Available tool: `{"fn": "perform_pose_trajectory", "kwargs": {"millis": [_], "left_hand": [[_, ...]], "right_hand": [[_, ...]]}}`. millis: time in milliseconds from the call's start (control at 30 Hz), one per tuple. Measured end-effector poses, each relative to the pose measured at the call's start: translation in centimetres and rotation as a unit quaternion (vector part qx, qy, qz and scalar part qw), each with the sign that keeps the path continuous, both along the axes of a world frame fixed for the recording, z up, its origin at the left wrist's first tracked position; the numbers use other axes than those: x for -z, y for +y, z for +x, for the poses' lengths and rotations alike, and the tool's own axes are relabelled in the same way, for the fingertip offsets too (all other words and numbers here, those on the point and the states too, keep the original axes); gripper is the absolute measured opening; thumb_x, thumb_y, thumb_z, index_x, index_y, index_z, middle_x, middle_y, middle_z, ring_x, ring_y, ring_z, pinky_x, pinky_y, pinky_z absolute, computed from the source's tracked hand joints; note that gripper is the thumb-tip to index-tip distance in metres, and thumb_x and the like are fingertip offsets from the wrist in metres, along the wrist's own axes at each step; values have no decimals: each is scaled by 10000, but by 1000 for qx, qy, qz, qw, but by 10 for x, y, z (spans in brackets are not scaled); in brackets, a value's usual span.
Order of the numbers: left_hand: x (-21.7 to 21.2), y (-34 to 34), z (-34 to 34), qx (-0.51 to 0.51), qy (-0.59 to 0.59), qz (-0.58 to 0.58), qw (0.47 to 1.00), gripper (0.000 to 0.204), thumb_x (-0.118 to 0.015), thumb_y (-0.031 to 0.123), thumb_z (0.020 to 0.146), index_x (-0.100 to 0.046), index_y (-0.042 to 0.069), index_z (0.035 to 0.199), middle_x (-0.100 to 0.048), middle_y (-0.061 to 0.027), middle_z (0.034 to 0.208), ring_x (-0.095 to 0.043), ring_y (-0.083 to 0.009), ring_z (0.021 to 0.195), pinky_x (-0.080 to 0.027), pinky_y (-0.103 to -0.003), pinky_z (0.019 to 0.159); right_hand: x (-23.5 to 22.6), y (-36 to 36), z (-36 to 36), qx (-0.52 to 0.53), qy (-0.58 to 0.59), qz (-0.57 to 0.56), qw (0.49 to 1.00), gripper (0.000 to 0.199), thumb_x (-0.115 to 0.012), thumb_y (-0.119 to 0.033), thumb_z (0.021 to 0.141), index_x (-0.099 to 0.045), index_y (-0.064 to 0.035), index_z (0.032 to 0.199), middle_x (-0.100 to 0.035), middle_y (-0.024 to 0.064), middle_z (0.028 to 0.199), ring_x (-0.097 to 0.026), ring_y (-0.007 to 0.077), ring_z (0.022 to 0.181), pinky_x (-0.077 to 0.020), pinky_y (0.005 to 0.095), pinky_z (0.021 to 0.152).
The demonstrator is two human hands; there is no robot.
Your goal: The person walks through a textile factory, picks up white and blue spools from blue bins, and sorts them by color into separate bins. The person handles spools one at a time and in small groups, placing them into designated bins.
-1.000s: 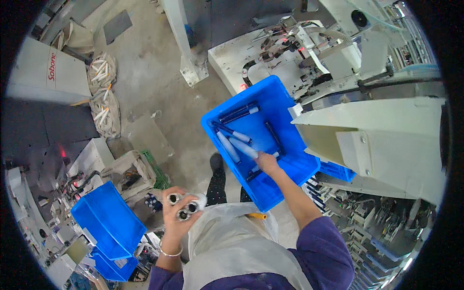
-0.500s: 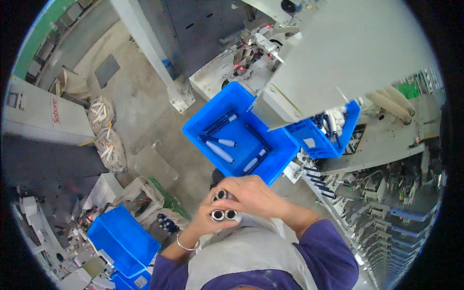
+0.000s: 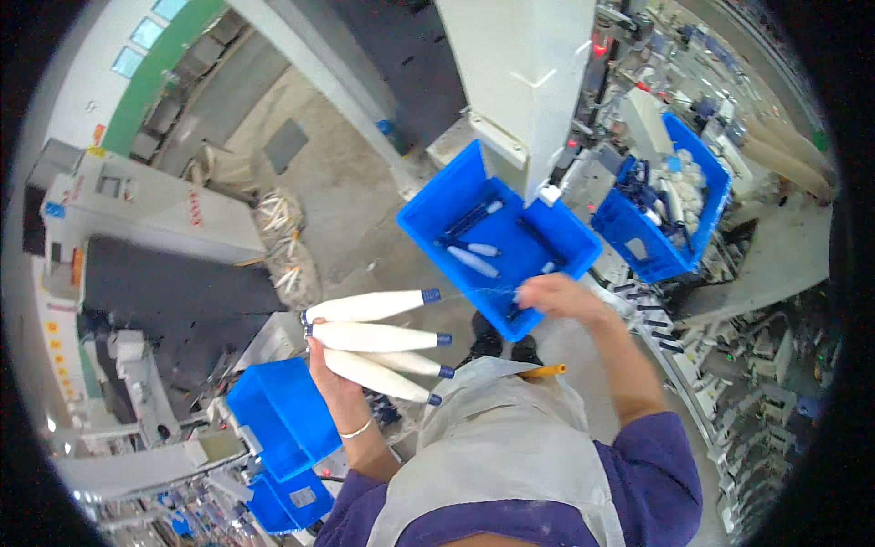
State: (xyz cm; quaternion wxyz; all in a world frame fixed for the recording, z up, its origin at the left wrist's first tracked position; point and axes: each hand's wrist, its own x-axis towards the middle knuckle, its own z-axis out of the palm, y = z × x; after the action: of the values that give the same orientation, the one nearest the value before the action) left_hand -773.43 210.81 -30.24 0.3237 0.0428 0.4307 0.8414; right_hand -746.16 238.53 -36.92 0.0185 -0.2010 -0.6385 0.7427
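Four white bobbins (image 3: pixel 375 337) fan from the left hand (image 3: pixel 332 368), which grips them by one end—likely sparing their middles. The right hand (image 3: pixel 558 297) hovers over the rim of the blue crate (image 3: pixel 518 258), fingers bunched—whether on anything, I cannot tell.

A whitish bib apron (image 3: pixel 492 447) covers a purple short-sleeved top (image 3: pixel 658 465); a thin pale bangle (image 3: pixel 355 430) rings the left wrist (image 3: pixel 350 412); shoes (image 3: pixel 486 339) look dark.
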Motion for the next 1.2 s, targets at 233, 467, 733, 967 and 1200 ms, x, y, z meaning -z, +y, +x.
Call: {"fn": "perform_pose_trajectory", "kwargs": {"millis": [233, 467, 733, 967, 1200], "left_hand": [[-20, -29, -8, -7, 5, 27, 1000, 378, -566, 350, 926, -545, 91, 1200, -603, -111, 1157, -563, -276, 1089, -446, -446, 959], [-19, -4, 15, 31, -42, 65, 996, 394, -618, 322, 901, -556, 77, 1203, -587, -119, 1187, -552, -293, 1103, -437, -467, 981], [-14, -24, 14, -83, -2, 47, 995, 385, -602, 329, 910, -559, 70, 1192, -590, -109, 1178, -539, -274, 1119, -410, -456, 1006], [-28, -37, 4, -38, 36, 81, 995, 385, -599, 329, 911, -533, 100, 1214, -546, -125, 1249, -511, -314, 1163, -396, -471, 1024], [-26, -11, 23, -5, 37, 120, 992, 416, -632, 319, 890, -513, 110, 1229, -542, -122, 1251, -507, -312, 1170, -399, -470, 1026]], "right_hand": [[-10, 0, 19, 69, 20, -7, 997, 241, -572, -99, 904, -620, -92, 1140, -644, 32, 928, -597, 107, 743, -513, 249, 670], [-78, -119, -109, -29, 143, 290, 946, 462, -580, -357, 898, -505, -35, 1221, -600, 224, 1080, -588, 369, 1032, -468, 412, 860], [15, -22, 3, 6, -38, 41, 998, 199, -536, -258, 932, -630, -83, 930, -589, -11, 768, -532, 97, 691, -444, 261, 619], [18, -38, -9, -159, 121, 170, 965, 392, -557, -248, 945, -521, -38, 1274, -433, 152, 1395, -510, 244, 1202, -467, 384, 955], [-34, -122, -106, -231, 57, -183, 954, 500, -481, -467, 959, -570, -15, 1155, -523, -30, 751, -468, 63, 618, -369, 212, 518]]}}
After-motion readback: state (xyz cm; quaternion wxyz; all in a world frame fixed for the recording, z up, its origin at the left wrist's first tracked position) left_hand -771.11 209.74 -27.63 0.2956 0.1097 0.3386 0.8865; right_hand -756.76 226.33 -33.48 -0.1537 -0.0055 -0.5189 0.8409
